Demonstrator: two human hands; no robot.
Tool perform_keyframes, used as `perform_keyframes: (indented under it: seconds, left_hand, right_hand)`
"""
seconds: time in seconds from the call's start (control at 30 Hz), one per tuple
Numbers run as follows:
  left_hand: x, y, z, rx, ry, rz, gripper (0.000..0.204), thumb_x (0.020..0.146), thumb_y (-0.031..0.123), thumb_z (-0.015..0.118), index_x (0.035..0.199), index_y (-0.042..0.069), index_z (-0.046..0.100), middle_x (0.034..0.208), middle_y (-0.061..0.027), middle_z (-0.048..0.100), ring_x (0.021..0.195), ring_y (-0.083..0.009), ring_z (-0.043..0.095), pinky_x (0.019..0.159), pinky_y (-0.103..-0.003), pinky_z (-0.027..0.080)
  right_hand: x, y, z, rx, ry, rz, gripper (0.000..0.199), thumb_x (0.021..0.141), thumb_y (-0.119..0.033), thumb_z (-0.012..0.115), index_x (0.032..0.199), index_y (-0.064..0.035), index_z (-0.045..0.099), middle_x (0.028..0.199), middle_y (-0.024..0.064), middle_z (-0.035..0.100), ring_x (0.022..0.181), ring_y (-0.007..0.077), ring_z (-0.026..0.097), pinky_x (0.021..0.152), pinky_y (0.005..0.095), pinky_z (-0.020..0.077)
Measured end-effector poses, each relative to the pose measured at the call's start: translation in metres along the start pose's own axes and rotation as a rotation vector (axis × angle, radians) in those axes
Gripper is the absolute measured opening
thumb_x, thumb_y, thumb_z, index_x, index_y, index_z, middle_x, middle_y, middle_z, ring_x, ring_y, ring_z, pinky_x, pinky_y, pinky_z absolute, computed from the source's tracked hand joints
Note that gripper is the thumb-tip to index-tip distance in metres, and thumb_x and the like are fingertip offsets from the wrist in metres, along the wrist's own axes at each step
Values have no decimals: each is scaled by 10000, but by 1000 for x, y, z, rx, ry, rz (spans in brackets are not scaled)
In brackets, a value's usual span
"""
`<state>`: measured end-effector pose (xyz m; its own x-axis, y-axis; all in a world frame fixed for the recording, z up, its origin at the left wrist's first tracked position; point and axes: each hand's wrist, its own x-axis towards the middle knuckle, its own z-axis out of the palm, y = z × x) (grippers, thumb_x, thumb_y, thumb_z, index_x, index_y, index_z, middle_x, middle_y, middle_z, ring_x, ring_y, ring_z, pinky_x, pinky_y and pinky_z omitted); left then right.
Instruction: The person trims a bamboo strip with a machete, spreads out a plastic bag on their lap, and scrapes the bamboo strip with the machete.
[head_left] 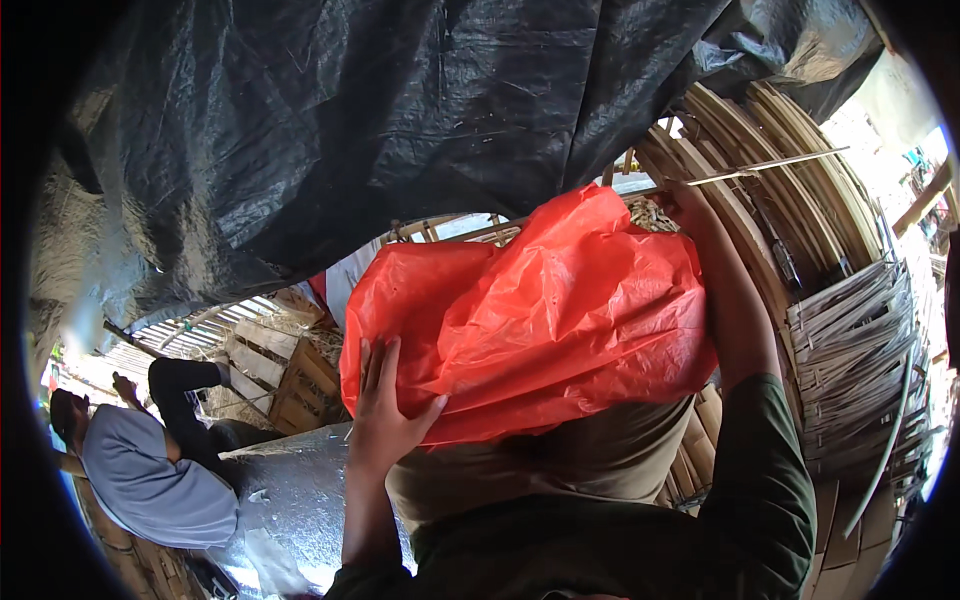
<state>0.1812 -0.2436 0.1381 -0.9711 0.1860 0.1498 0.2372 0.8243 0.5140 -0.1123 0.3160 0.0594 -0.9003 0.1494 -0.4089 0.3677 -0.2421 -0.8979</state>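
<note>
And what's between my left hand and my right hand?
In the head view, crumpled red plastic lies between your left hand, which rests on it, and your right hand, near its upper right edge.

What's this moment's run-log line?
left hand: touching red plastic; right hand: near thin stick, hold unclear; red plastic: over lap; another person: at left

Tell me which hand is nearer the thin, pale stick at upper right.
Right. The right hand is by the left end of the stick; the left hand is farther off, on the lower left of the red plastic sheet.
</note>
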Motion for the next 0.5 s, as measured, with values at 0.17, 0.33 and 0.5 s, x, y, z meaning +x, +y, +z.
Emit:
perform_keyframes:
  seconds: [0.17,0.33,0.5]
  left_hand:
    - [11,1,17,-170,98,47,712,815,218,735,1411,-18,423,1442,-260,442,1420,-451,302,1151,-494,301]
    - [18,-8,14,-138,15,102,566,837,134,678,1349,-16,488,1341,-243,528,1357,-456,392,1119,-508,336]
    - [28,-3,18,-137,-30,72,548,852,133,639,1353,-23,479,1365,-243,500,1376,-459,358,1133,-506,314]
  right_hand:
    - [31,33,-35,84,68,-22,253,1018,-152,446,1189,-23,580,1001,135,704,715,191,700,447,213,484]
    - [43,46,-26,17,56,-70,221,1010,-156,472,1161,-51,595,978,108,690,701,214,686,492,268,519]
    - [67,58,-51,177,116,-214,209,997,-271,568,1057,-74,597,827,89,676,577,208,657,509,318,570]
